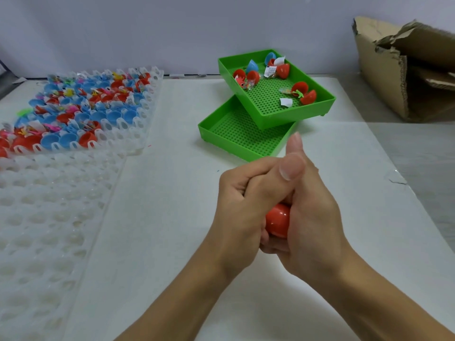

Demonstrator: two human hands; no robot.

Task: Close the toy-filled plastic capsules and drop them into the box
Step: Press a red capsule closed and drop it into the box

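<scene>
I hold the round red plastic capsule tight in my left hand and right hand, squeezing straight until it clicks.

- The capsule between my hands is plain red.
- The two stacked trays, upper and lower, are bright green with perforated grid floors.
- The upper tray holds red and blue capsule halves.
- At the tabletop's far left edge, a translucent white holder carries red and blue halves.
- The box is brown cardboard.
</scene>
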